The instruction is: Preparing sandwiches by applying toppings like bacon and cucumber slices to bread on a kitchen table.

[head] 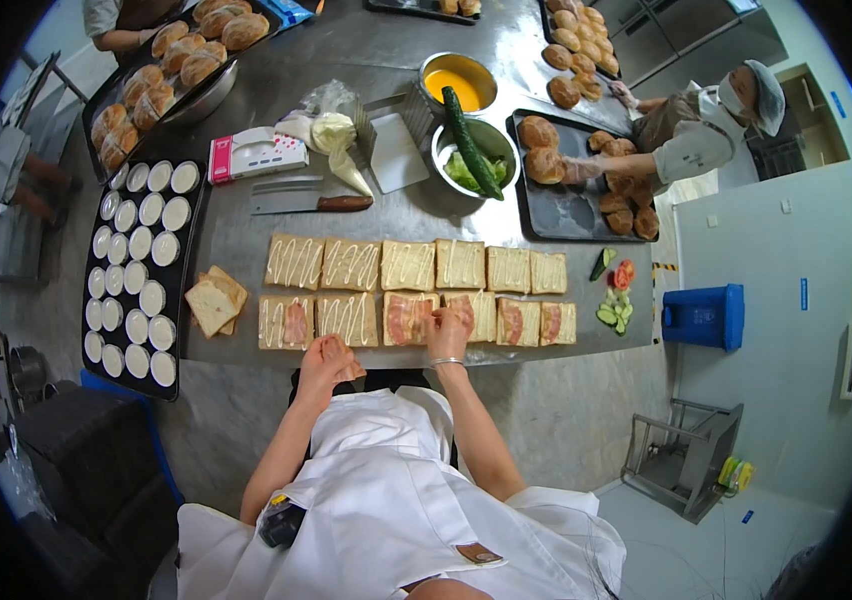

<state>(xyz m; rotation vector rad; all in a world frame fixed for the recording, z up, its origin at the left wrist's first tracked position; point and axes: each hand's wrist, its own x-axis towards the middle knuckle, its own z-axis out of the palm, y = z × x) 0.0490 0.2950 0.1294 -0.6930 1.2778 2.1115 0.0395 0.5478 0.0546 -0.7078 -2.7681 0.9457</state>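
Observation:
My left hand (326, 364) holds a few thin bacon slices (343, 358) at the table's front edge. My right hand (448, 336) reaches over the front row of bread, its fingertips pinched at the right end of a bacon strip (405, 319) lying on a bread slice. Beside it, another bacon piece (460, 303) lies on the neighbouring slice, partly hidden by the hand. Two bread slices (558, 324) at the right and one bread slice (268, 322) at the left end also carry bacon. Behind, a second row of bread slices (408, 266) bears white sauce lines only.
Stacked bread (217, 301) and a black tray of filled white cups (139, 244) are at left. Beyond lie a cleaver (287, 205), piping bag (347, 169), cucumber (463, 135) across a steel bowl (437, 150), and sliced vegetables (613, 309). A co-worker (696, 135) handles buns at right.

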